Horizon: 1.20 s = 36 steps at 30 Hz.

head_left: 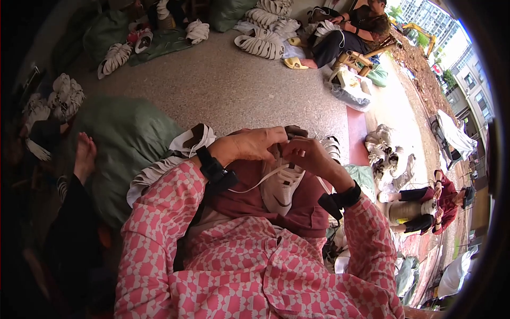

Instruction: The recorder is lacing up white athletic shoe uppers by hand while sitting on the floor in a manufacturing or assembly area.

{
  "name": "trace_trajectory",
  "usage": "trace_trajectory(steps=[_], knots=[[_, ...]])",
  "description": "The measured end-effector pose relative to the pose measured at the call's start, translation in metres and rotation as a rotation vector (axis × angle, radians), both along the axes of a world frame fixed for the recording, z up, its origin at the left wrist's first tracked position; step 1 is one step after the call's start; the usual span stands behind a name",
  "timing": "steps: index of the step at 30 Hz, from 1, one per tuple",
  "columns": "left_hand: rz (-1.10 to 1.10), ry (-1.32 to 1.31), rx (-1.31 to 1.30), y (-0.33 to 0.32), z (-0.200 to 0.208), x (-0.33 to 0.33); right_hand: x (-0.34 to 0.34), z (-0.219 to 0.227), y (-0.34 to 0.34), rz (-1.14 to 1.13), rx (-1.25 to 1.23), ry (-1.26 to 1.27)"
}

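A white shoe upper [277, 194] lies across my lap on a dark red cloth [239, 203], its toe pointing toward me. A white shoelace [260, 182] trails from its eyelets to the left, and a loose lace end hangs on the right. My left hand [254, 144] grips the far end of the upper near the dark collar. Close beside it, my right hand [308, 155] has its fingers bent and pinched together over the eyelets; what lies between them is hidden. Both wrists wear black bands with small boxes.
Left of my lap bulges a large green sack [127, 143], with stacked white uppers [151, 178] against it. More uppers [385, 151] are piled at right. Bundles [263, 43] lie across the floor. One person [348, 40] sits at far right, another [443, 204] nearer right; a bare foot [85, 154] shows at left.
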<state>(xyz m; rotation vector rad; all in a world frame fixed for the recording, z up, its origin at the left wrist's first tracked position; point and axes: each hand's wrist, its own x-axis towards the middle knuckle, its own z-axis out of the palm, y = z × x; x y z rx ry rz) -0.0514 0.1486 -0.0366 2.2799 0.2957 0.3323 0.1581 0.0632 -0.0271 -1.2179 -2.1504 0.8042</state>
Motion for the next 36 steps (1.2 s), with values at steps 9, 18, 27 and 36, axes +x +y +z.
trace_trajectory(steps=[9,18,27,36], knots=[[0.034,-0.02,-0.027,0.002,-0.001,0.006,-0.005,-0.017,0.003,0.026,0.16,-0.069],[0.171,0.142,0.023,-0.027,0.017,0.02,0.055,0.034,0.0,-0.421,-0.019,-0.161],[0.235,0.181,-0.07,-0.023,0.012,0.016,0.035,-0.015,0.0,-0.147,-0.714,1.643],[0.124,0.227,-0.316,-0.013,0.014,0.01,0.189,-0.009,-0.015,-0.591,-0.27,2.279]])
